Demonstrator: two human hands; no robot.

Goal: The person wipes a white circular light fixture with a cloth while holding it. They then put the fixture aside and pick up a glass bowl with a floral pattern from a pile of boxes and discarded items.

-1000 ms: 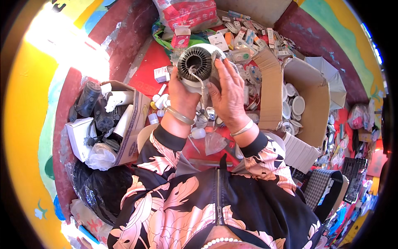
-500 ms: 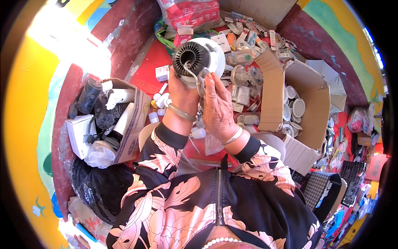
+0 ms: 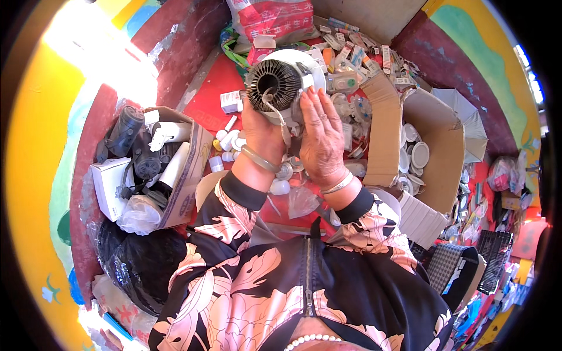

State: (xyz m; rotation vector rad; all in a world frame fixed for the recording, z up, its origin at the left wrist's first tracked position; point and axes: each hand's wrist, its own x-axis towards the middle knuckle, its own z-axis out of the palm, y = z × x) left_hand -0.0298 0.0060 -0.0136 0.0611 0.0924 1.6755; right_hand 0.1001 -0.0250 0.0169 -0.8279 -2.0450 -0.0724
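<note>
Lamp (image 3: 285, 83), white with a ring of dark fins and a pale cord (image 3: 275, 109) hanging from it, sits between the two hands. The left hand (image 3: 261, 140) is clamped on its near left side; most of those fingertips are hidden by the lamp. The right hand (image 3: 322, 137) lies along the other side, fingers straight and close together, tips by the white rim; how hard they press, I cannot tell.

Just left of the left fingers is a small white box (image 3: 232, 103) on a red sheet (image 3: 205, 96), with white bulbs (image 3: 232, 141) nearer the left wrist. Past the lamp from both sets of fingers are a pink box (image 3: 259, 54) with its flap up and a big red bag (image 3: 272, 22); the lamp hides whatever lies directly behind it. Beyond the right fingertips, small packets (image 3: 366, 55) spread in a heap, and clear plastic packs (image 3: 345, 82) are nearer. Farther right is a carton (image 3: 442, 126); its raised flap stands between the right fingers and the white discs (image 3: 420, 155) inside. Well left of the left fingers, another carton (image 3: 186, 187) is crammed with black gadgets (image 3: 126, 130), near a black plastic bag (image 3: 140, 266).
</note>
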